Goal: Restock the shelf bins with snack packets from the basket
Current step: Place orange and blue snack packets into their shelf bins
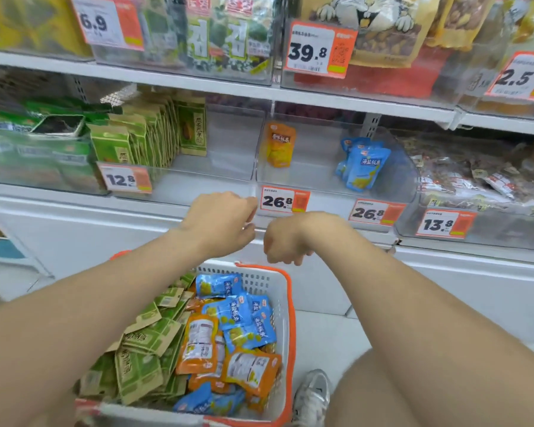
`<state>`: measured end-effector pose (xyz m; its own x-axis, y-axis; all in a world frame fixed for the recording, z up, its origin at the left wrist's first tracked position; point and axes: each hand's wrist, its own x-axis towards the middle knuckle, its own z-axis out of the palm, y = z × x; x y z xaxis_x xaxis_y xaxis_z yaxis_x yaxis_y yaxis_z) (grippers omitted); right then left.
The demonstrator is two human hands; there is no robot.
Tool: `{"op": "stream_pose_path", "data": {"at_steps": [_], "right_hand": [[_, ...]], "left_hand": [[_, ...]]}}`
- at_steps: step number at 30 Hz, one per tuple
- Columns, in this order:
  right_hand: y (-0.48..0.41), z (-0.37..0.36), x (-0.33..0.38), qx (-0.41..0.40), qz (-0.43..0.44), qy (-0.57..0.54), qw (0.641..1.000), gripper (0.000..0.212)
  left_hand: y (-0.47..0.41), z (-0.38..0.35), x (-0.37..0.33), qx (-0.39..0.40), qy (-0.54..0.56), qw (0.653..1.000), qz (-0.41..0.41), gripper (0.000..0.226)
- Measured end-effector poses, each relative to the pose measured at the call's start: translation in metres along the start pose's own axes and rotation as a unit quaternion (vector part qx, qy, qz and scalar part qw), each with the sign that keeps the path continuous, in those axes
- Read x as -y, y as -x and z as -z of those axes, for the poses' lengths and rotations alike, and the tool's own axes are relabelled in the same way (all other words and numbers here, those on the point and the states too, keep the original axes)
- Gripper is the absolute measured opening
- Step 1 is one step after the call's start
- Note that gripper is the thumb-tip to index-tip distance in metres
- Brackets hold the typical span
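A white basket with an orange rim stands on the floor below my arms. It holds several green packets, orange packets and blue packets. On the middle shelf, one clear bin has a row of green packets upright at its left. The neighbouring bin holds one orange packet and a few blue packets. My left hand hovers at the bin's front edge, fingers loosely curled downward, with nothing seen in it. My right hand hangs beside it above the basket, also loosely curled and holding nothing.
Price tags line the bin fronts. The upper shelf carries seaweed packs and nut bags. A bin of wrapped snacks sits at the right, green boxes at the left. My shoe is next to the basket.
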<state>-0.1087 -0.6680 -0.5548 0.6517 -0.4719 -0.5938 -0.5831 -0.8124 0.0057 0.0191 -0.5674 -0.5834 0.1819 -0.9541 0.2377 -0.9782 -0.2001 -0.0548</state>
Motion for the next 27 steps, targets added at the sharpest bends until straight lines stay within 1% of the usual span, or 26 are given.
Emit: {"op": "stream_pose_path", "data": {"at_steps": [3, 6, 8, 9, 10, 13, 15, 18, 19, 21, 22, 24, 26, 27], "right_hand": [[-0.008, -0.01, 0.033, 0.026, 0.013, 0.05, 0.998, 0.033], [-0.025, -0.025, 0.059, 0.023, 0.03, 0.089, 0.995, 0.032], [-0.038, -0.033, 0.067, 0.029, 0.031, 0.097, 0.994, 0.028], [-0.042, -0.036, 0.068, 0.03, 0.028, 0.101, 0.994, 0.021], [-0.047, -0.038, 0.067, 0.027, 0.028, 0.11, 0.993, 0.014], [-0.055, -0.044, 0.056, 0.02, 0.013, 0.134, 0.991, 0.016], [-0.059, -0.052, 0.046, 0.037, -0.002, 0.151, 0.988, 0.018], [-0.061, -0.066, 0.033, 0.07, -0.024, 0.18, 0.981, 0.012], [-0.061, -0.072, 0.031, 0.084, -0.029, 0.195, 0.977, 0.015], [-0.056, -0.08, 0.029, 0.112, -0.03, 0.22, 0.968, 0.022], [-0.053, -0.085, 0.029, 0.117, -0.024, 0.223, 0.967, 0.021], [-0.053, -0.093, 0.03, 0.11, -0.011, 0.212, 0.971, 0.007], [-0.051, -0.099, 0.031, 0.114, -0.006, 0.198, 0.973, 0.017], [-0.05, -0.102, 0.031, 0.118, -0.007, 0.195, 0.974, 0.019]], "left_hand": [[0.026, -0.026, 0.016, 0.102, -0.028, 0.994, 0.009, 0.024], [0.038, -0.043, 0.02, 0.194, -0.03, 0.981, 0.005, 0.029], [0.041, -0.053, 0.02, 0.24, -0.045, 0.97, 0.009, 0.02], [0.043, -0.058, 0.02, 0.259, -0.05, 0.964, 0.01, 0.017], [0.043, -0.065, 0.019, 0.276, -0.054, 0.96, 0.01, 0.02], [0.042, -0.082, 0.013, 0.317, -0.036, 0.948, 0.014, 0.029], [0.039, -0.092, 0.004, 0.329, -0.015, 0.944, 0.002, 0.03], [0.034, -0.107, -0.007, 0.343, 0.041, 0.938, -0.002, 0.031], [0.032, -0.112, -0.011, 0.356, 0.066, 0.932, -0.003, 0.031], [0.033, -0.123, -0.019, 0.392, 0.114, 0.913, -0.008, 0.024], [0.035, -0.125, -0.025, 0.421, 0.135, 0.897, -0.013, 0.022], [0.041, -0.13, -0.039, 0.492, 0.159, 0.855, -0.03, 0.02], [0.051, -0.139, -0.052, 0.558, 0.165, 0.811, -0.052, 0.022], [0.058, -0.145, -0.058, 0.582, 0.158, 0.795, -0.063, 0.025]]}}
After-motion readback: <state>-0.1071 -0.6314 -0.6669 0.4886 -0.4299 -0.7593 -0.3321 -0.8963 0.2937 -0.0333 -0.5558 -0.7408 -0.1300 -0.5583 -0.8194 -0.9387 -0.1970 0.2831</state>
